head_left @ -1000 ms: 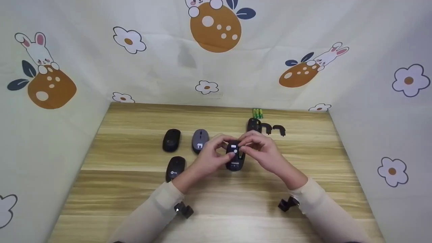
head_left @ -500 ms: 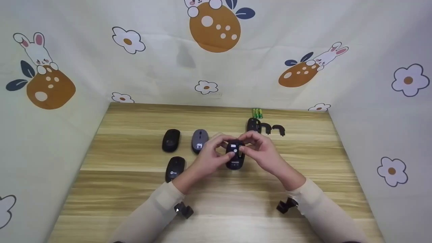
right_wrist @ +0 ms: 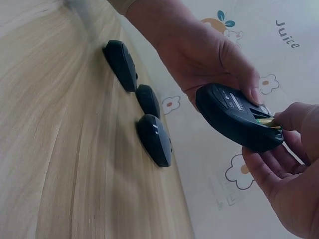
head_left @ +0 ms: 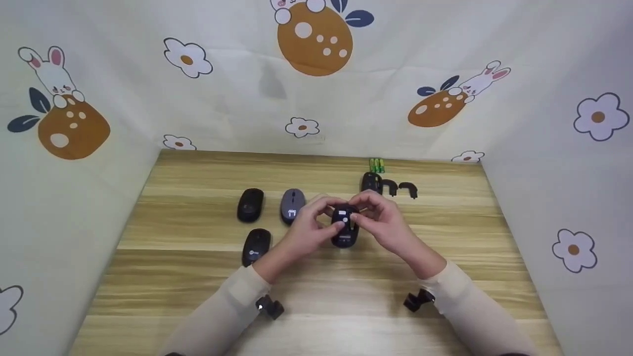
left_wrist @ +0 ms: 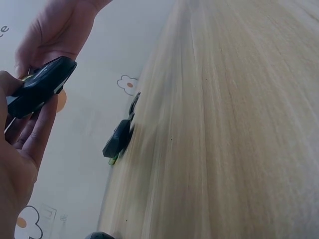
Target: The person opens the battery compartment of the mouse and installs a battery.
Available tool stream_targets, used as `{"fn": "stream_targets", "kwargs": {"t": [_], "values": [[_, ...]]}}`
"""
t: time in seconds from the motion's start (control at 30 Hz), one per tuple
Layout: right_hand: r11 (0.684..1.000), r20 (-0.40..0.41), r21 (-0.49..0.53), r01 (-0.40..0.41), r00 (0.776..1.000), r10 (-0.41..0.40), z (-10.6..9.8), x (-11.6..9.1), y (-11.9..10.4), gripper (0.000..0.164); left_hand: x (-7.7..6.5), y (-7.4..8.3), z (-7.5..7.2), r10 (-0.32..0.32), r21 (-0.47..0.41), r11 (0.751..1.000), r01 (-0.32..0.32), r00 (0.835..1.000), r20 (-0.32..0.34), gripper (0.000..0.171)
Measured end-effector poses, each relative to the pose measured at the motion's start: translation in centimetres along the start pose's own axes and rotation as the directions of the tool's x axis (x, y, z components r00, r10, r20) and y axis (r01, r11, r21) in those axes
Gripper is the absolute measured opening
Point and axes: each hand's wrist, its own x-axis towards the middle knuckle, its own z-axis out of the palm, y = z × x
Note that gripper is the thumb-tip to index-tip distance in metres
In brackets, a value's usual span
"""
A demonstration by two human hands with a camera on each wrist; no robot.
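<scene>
Both hands hold an upturned black computer mouse (head_left: 344,237) above the table, its underside facing up. My left hand (head_left: 307,225) grips its left side, thumb on the underside near a white round spot. My right hand (head_left: 390,227) holds the other side, fingers curled beneath the mouse in the right wrist view. The right thumb presses on a green and yellow battery (right_wrist: 264,121) in the open battery slot, hiding part of it. In the left wrist view the mouse (left_wrist: 42,87) shows edge-on between the hands.
On the wooden table (head_left: 198,291) lie a grey mouse (head_left: 293,201) and two black mice (head_left: 250,205) to the left. Behind the right hand sits another upturned mouse (head_left: 371,182), beside two curved black covers (head_left: 408,189) and several green batteries (head_left: 377,165). Patterned cloth walls (head_left: 232,99) enclose the table.
The right index finger has moved from the battery slot to the mouse's far edge, while the thumb stays on the slot. The mouse has shifted up very slightly; the left hand keeps its grip.
</scene>
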Motion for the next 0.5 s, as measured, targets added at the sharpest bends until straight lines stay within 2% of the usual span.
{"fn": "stream_targets", "kwargs": {"t": [0.27, 0.5], "values": [[0.996, -0.021, -0.043, 0.077, 0.997, -0.078, 0.20, -0.22, 0.36, 0.020, 0.06, -0.01, 0.14, 0.015, -0.017, 1.000, -0.015, 1.000, 0.008, 0.043], [0.995, -0.035, -0.051, 0.087, 0.995, -0.089, 0.17, -0.34, 0.50, 0.020, 0.17, 0.09, 0.11, 0.016, -0.006, 1.000, -0.016, 1.000, 0.008, 0.043]]}}
